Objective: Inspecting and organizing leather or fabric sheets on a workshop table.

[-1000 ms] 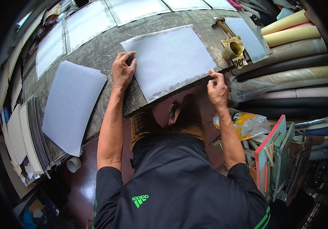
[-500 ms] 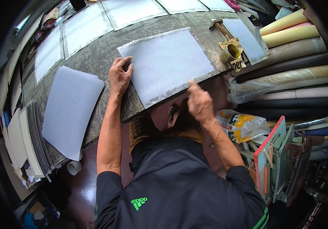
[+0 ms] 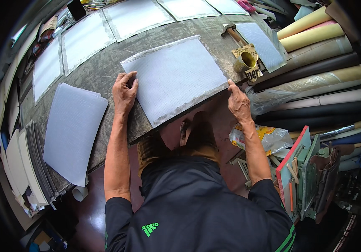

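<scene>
A pale blue-grey sheet (image 3: pixel 176 77) with smeared grey strips along its far and near edges lies at the table's front edge. My left hand (image 3: pixel 124 93) is at its left edge, fingers curled and thumb bent, the tips touching the sheet. At the near right corner, my right hand (image 3: pixel 239 103) has closed its thumb and index finger on the sheet's edge. To the left lies a stack of similar blue-grey sheets (image 3: pixel 75 130). Beyond the right corner stand a small yellowish glue-stained pot (image 3: pixel 245 63) and a hammer (image 3: pixel 233 34).
More bordered sheets (image 3: pixel 138 19) line the far side of the dark worn table (image 3: pixel 96 69). Another blue-grey piece (image 3: pixel 262 46) lies at right. Rolls of material (image 3: pixel 314 80) are piled beyond it. Stacked boards (image 3: pixel 33 164) stand at left, and a plastic bag (image 3: pixel 268 138) hangs lower right.
My right hand has moved rightward along the near edge to the sheet's corner and is no longer blurred. My left hand stays at the left edge. The view has shifted slightly.
</scene>
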Action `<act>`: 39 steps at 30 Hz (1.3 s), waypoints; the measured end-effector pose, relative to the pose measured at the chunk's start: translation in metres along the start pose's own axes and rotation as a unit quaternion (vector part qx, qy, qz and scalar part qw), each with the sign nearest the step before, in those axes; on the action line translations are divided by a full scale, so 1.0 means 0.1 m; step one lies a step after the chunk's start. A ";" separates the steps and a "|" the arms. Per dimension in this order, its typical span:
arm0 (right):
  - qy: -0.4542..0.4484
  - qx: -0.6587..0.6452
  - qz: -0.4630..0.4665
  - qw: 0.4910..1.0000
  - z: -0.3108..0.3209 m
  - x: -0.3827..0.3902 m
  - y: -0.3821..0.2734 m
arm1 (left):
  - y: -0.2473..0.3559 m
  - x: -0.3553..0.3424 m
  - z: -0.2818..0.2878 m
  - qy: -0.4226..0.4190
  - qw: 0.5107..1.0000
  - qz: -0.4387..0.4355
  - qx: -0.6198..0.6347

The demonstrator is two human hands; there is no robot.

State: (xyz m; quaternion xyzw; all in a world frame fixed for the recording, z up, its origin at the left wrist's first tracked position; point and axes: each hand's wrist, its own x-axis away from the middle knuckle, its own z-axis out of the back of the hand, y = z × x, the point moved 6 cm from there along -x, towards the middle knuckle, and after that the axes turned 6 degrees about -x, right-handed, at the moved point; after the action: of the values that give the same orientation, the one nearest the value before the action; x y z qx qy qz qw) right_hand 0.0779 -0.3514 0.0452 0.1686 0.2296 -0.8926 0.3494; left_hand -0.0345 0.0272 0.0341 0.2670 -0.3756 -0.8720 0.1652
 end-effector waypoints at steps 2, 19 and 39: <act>-0.007 -0.017 -0.061 0.998 0.06 0.00 0.09 | -0.01 -0.02 0.00 0.001 1.000 0.001 0.001; 0.047 -0.126 -0.156 0.979 -0.09 0.19 0.01 | 0.00 -0.02 0.00 -0.003 1.000 0.012 0.002; 0.089 -0.158 -0.223 0.958 0.90 -0.73 0.25 | -0.04 -0.02 0.01 0.007 1.000 0.007 0.019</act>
State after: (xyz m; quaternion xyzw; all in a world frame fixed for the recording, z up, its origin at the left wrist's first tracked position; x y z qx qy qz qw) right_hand 0.1338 -0.3756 0.1469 0.1348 0.4298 -0.8815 0.1418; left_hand -0.0339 0.0313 0.0323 0.2733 -0.3927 -0.8618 0.1683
